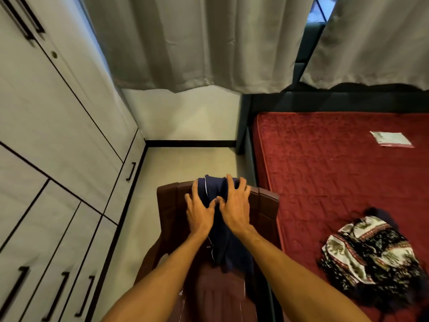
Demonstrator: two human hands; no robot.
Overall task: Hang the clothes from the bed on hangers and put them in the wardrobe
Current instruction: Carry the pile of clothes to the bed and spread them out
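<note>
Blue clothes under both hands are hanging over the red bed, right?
Not quite. The blue clothes are hanging over the back of the brown chair, not the red bed. The left hand and the right hand do both rest on them. The head view shows it.

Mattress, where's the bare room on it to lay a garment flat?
The red mattress is bare from its left edge beside the chair across to the white packet. Crowded only at the near right, where the patterned clothes lie.
</note>
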